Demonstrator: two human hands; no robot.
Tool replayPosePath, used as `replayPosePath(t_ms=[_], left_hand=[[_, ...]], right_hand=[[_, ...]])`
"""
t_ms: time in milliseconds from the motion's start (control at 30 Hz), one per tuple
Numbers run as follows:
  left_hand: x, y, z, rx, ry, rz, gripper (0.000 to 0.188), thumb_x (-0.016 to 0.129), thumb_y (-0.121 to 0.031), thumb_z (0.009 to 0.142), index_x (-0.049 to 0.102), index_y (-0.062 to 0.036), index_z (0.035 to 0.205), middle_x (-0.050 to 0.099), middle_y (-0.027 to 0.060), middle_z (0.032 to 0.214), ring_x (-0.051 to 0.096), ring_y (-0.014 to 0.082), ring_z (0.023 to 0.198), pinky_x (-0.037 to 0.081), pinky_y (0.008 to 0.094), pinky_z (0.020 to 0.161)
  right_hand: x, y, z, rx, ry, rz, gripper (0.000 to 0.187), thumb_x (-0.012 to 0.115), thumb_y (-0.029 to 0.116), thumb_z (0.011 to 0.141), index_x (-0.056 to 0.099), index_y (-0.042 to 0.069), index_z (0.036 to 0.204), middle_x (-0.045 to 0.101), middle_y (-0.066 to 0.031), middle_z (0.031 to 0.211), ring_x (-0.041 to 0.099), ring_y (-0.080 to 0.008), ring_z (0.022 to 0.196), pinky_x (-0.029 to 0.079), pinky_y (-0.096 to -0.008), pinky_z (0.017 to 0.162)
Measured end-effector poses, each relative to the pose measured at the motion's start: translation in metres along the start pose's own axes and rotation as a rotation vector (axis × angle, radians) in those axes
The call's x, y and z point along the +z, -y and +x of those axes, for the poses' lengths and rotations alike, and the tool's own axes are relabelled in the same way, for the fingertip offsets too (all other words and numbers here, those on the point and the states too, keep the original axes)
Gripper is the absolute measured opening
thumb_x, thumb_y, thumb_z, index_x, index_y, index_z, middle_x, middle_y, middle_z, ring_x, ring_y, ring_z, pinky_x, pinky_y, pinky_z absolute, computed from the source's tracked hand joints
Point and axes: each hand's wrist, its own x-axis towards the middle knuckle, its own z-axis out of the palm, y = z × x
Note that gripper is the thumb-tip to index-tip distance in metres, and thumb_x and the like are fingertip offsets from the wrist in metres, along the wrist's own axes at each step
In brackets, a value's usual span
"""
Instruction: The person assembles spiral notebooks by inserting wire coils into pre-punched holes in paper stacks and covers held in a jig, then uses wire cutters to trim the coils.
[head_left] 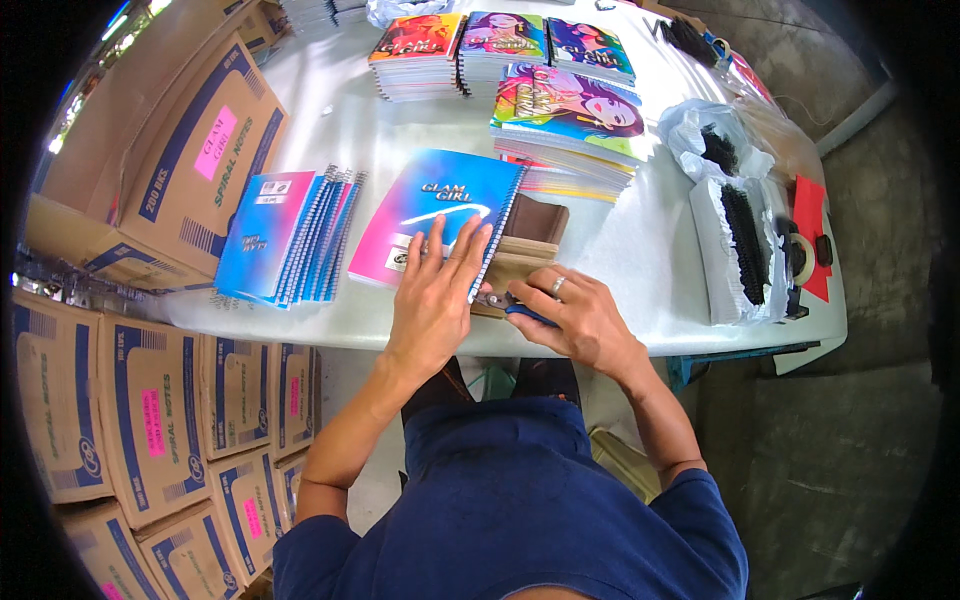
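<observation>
A blue and pink spiral notebook (422,205) lies slightly turned on the table, its wire binding along the right side. My left hand (436,285) rests on its cover with the fingers stretched out. At the binding's near end, my right hand (582,318) grips blue-handled pliers (530,315); the metal head reaches toward the coil, though my fingers partly cover the tool. Beneath and beside the binding sits a brown wooden block (536,222).
Overlapping blue-pink notebooks (275,240) lie at left, before an open carton (200,160). Notebook stacks (568,105) stand at the back. A white box of black coils (740,250) and a tape roll (801,260) are at right. More cartons (150,410) are piled lower left.
</observation>
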Motion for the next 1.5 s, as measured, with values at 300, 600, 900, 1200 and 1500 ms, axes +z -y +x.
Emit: replayPosePath(t_ms=[300, 600, 900, 1200, 1500], left_hand=[[-0.061, 0.118, -0.005, -0.049, -0.135, 0.286, 0.062, 0.062, 0.0, 0.078, 0.052, -0.0115, 0.138, 0.054, 0.0058, 0.14, 0.049, 0.0293, 0.13, 0.035, 0.0478, 0.108], [-0.133, 0.205, -0.087, -0.307, 0.22, 0.13, 0.079, 0.078, -0.019, 0.069, 0.049, -0.0224, 0.142, 0.045, 0.0052, 0.148, 0.028, 0.0327, 0.143, 0.021, 0.0525, 0.116], [-0.107, 0.164, -0.037, -0.266, 0.005, 0.088, 0.075, 0.079, -0.014, 0.07, 0.052, -0.0205, 0.14, 0.039, 0.0047, 0.153, 0.019, 0.0341, 0.147, 0.014, 0.0522, 0.118], [-0.02, 0.092, 0.066, -0.251, -0.185, -0.556, 0.063, 0.074, -0.012, 0.083, 0.049, -0.0087, 0.14, 0.034, 0.0153, 0.154, 0.02, 0.0334, 0.146, 0.023, 0.0437, 0.115], [-0.035, 0.069, 0.077, -0.191, 0.24, -1.151, 0.056, 0.051, -0.038, 0.099, 0.048, 0.0022, 0.137, 0.049, 0.013, 0.143, 0.043, 0.0229, 0.134, 0.029, 0.0358, 0.112]], right_hand=[[-0.067, 0.01, 0.061, 0.179, 0.344, 0.463, 0.024, 0.061, 0.015, 0.093, 0.063, -0.006, 0.107, 0.065, -0.0189, 0.093, 0.063, -0.031, 0.083, 0.05, -0.0383, 0.077], [-0.054, -0.162, -0.09, 0.596, 0.026, -0.185, 0.022, 0.062, 0.017, 0.092, 0.065, -0.004, 0.099, 0.066, -0.016, 0.091, 0.063, -0.0285, 0.08, 0.048, -0.0364, 0.074], [-0.077, -0.23, 0.049, 1.039, -0.032, 0.218, 0.062, 0.076, 0.054, 0.077, 0.064, -0.007, 0.089, 0.062, -0.009, 0.081, 0.062, -0.0187, 0.074, 0.053, -0.0303, 0.064], [-0.095, -0.182, 0.056, 0.78, -0.343, 0.288, 0.024, 0.081, 0.019, 0.074, 0.065, 0.001, 0.076, 0.059, -0.0026, 0.067, 0.052, -0.0087, 0.063, 0.037, -0.0258, 0.055], [0.006, -0.045, -0.029, 0.653, -0.771, 0.847, 0.02, 0.074, -0.007, 0.078, 0.071, -0.001, 0.097, 0.072, -0.0088, 0.094, 0.066, -0.0146, 0.085, 0.053, -0.0291, 0.08]])
